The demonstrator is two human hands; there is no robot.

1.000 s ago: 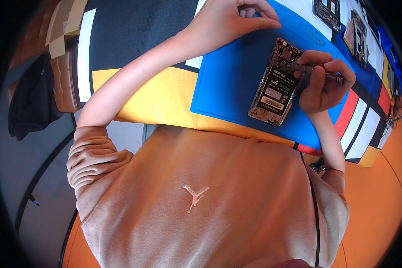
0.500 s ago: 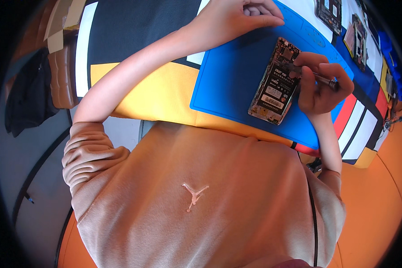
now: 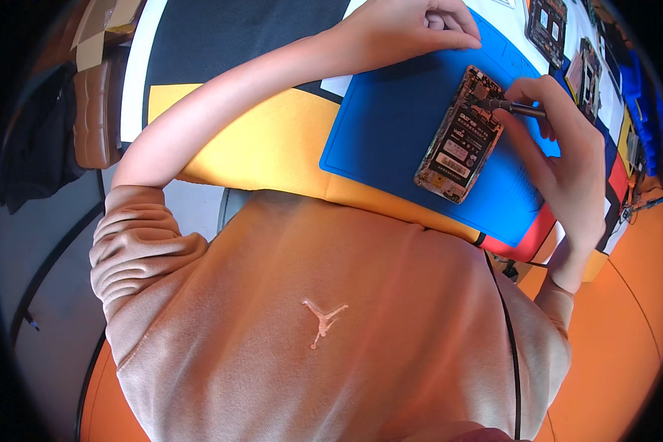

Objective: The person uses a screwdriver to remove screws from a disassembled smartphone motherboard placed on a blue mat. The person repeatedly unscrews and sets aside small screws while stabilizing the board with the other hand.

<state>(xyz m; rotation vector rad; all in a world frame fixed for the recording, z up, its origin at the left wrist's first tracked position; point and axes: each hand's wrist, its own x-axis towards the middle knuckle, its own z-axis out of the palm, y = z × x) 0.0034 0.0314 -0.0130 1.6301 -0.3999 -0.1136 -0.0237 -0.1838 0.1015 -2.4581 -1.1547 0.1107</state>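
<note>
An opened smartphone (image 3: 460,136) lies face down on a blue work mat (image 3: 390,125), its black battery and circuit board bare. My right hand (image 3: 571,151) reaches in from the right, closed in a grip on a slim dark screwdriver (image 3: 519,108). The tool lies almost level, its tip at the board above the battery. Beyond the phone, over the mat's far edge, my left hand (image 3: 442,29) has curled fingers with thumb and forefinger together. Whatever may be between those fingertips is too small to make out.
Another opened phone (image 3: 546,29) lies past the mat at the far right, with a further dismantled device (image 3: 588,77) beside it. A brown leather stool or seat (image 3: 96,121) and a cardboard box (image 3: 92,44) stand at the left. The table cloth (image 3: 250,140) has coloured blocks.
My right hand has shifted outward to the right, and the screwdriver has swung to a flatter angle across the board. My left hand keeps its pinch; the whole view has shifted slightly.
</note>
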